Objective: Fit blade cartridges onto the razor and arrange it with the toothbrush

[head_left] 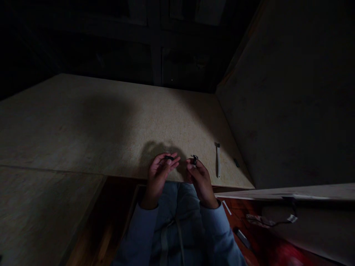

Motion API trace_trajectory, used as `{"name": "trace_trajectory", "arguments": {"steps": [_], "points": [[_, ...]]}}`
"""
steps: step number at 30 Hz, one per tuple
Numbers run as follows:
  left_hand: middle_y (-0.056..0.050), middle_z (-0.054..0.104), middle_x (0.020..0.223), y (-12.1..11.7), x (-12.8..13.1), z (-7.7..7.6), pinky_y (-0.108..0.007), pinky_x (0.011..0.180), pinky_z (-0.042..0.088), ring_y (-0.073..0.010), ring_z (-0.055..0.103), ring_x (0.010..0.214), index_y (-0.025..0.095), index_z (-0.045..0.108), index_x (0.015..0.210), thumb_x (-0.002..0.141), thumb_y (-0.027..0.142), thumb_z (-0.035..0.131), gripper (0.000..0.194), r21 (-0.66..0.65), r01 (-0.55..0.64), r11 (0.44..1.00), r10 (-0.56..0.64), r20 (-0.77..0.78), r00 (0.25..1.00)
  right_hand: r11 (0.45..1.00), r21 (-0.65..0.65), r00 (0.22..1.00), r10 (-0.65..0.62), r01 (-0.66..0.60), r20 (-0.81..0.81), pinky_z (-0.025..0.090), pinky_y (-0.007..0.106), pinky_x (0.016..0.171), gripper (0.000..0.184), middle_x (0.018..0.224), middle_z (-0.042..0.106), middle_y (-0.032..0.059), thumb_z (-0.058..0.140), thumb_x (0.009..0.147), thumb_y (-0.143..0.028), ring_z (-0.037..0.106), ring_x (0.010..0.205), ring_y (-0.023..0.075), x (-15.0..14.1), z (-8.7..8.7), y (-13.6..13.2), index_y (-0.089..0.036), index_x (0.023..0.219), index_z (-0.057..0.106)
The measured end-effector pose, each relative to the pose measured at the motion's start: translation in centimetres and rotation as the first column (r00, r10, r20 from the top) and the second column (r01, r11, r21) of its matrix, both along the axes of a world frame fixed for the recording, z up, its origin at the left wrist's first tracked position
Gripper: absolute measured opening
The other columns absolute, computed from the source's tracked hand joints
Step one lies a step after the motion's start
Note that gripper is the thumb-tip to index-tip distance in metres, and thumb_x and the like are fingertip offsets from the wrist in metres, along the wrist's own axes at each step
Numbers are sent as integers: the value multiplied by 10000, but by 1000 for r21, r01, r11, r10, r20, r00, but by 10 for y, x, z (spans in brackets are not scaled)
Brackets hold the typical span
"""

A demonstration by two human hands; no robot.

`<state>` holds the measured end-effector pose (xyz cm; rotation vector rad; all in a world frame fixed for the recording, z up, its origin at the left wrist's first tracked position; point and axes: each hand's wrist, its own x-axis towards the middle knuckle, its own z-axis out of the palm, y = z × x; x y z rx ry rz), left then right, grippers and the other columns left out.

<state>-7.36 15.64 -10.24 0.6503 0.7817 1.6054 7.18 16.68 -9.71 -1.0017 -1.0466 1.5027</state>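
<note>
My left hand (159, 171) is over the table's near edge, palm turned up, thumb pressing a small black piece (169, 157) against the fingers. The outer fingers are stretched toward the other hand. Beside it, my right hand (200, 176) pinches a small dark T-shaped piece (195, 159) with a shiny crossbar on top. The two pieces are apart. Dim light hides their exact kind. To the right of my right hand, a slim white-handled tool (218, 162) with a dark head lies lengthwise on the table.
The pale tabletop (91, 129) ends just before my lap. A dark wall or panel (294, 96) rises on the right, with a small dark object (236, 163) near its foot. Below right, a grey-white object (242, 238) and a cable (274, 223) lie near the reddish floor.
</note>
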Motion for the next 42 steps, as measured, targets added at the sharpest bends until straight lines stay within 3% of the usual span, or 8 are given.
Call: {"name": "trace_trajectory", "arguments": {"steps": [3,7,12,18,27,34,42], "points": [[-149,701,1219,-4,3,7,-414,977,542,-276,695,1106,157,608,1046,798,347,821,378,0,31,1000,-31,8,999,989,144,990,-62,44,127,393,210,544,342,749,572,-5,785,758,-404,473,618,100,-6,6,-2,-170,985,680],[-137,719,1177,-6,5,9,-387,963,549,-256,700,1087,160,632,1033,772,345,839,381,-38,80,996,-79,20,997,926,361,945,-213,113,249,439,212,569,236,697,596,-13,727,835,-333,489,606,103,-8,3,-1,-188,1022,724],[-89,751,959,-7,5,2,-286,791,581,-187,723,872,150,681,1002,725,379,866,404,-110,94,990,-100,-54,994,855,519,896,-229,-1,379,563,264,747,270,991,760,69,712,848,-240,703,823,167,-1,-2,1,-196,1113,743],[-48,738,797,-8,9,5,-252,687,582,-155,700,721,142,716,934,617,386,928,452,-152,62,986,-72,-61,996,796,595,896,-176,-114,407,571,253,742,206,958,775,59,689,872,-191,729,826,170,9,3,6,-222,1049,791],[-89,754,902,-6,12,9,-325,719,600,-223,734,791,133,723,944,617,504,910,529,-216,166,962,-140,134,981,744,648,903,-155,-161,402,519,235,659,240,913,766,69,656,913,-194,679,737,144,23,-3,10,-218,1116,782],[-84,749,892,-6,9,4,-281,723,579,-212,734,829,133,714,968,678,427,900,453,-215,260,941,-239,120,963,715,667,890,-142,-210,433,483,224,604,225,805,720,55,670,917,-219,631,668,131,28,-6,12,-218,1112,783],[-130,737,1005,-9,5,-6,-359,800,564,-253,716,916,137,687,1084,764,394,848,441,-144,372,917,-356,123,926,674,702,885,-156,-229,438,482,230,631,256,813,709,44,611,922,-149,626,698,130,34,-3,12,-215,1117,762]]}}
